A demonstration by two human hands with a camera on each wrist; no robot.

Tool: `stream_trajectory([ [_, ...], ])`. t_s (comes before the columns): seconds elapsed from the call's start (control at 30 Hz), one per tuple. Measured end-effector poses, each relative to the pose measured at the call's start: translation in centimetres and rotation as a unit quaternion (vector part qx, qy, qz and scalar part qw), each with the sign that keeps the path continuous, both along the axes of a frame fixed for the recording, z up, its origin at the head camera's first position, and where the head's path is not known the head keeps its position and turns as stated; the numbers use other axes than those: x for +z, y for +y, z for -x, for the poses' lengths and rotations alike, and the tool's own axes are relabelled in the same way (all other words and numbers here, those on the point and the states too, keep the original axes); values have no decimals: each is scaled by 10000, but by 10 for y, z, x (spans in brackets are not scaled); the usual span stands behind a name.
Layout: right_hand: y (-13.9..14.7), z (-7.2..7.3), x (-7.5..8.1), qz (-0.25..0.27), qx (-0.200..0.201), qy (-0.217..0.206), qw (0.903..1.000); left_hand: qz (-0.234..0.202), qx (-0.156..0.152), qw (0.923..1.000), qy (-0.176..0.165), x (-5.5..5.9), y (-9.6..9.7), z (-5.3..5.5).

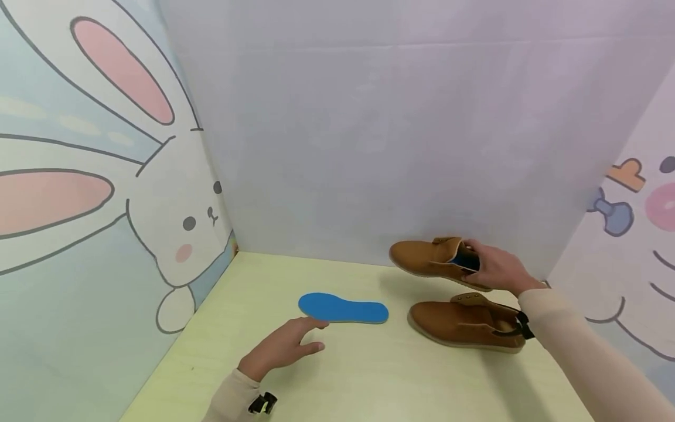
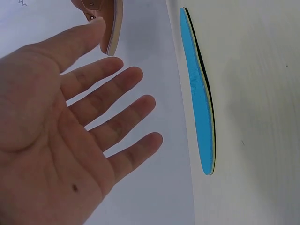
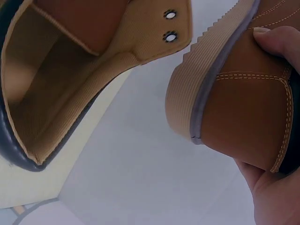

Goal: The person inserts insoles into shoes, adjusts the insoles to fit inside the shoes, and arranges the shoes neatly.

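A brown leather shoe is held up off the table by my right hand, which grips it around the heel opening; dark blue shows inside. In the right wrist view its ridged pale sole faces the other shoe. That second brown shoe rests on the table below, toe to the left, its tan lining visible. A blue insole lies flat to the left of the shoes. My left hand hovers near the insole's front edge, fingers extended and holding nothing; the left wrist view shows its open palm apart from the insole.
The pale yellow tabletop ends at a grey-white back wall. A rabbit-patterned panel stands on the left, and another cartoon panel on the right. Both shoes are close to the right panel.
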State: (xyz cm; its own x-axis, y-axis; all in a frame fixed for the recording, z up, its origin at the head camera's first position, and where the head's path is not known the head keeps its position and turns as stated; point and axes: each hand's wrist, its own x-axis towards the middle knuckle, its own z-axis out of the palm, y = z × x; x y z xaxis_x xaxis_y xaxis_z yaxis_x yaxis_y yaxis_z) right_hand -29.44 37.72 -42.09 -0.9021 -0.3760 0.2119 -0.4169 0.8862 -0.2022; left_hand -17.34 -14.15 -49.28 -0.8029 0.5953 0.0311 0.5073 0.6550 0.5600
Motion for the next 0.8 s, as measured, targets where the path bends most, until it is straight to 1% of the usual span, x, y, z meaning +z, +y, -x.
stream_trajectory([
  [0.1,6,6,-5,-68,14,-29,10000,22,8,10000,-36,0,0,-1],
  [0.43,35,21,-25,-126,89,-315,9994,76,76,9999,-11,0,0,-3],
  [0.63,45,27,-41,-261,182,-682,9972,148,92,9998,-88,-1,0,-2],
  [0.8,47,28,-57,-296,93,-860,9958,190,23,9998,-91,-2,2,1],
])
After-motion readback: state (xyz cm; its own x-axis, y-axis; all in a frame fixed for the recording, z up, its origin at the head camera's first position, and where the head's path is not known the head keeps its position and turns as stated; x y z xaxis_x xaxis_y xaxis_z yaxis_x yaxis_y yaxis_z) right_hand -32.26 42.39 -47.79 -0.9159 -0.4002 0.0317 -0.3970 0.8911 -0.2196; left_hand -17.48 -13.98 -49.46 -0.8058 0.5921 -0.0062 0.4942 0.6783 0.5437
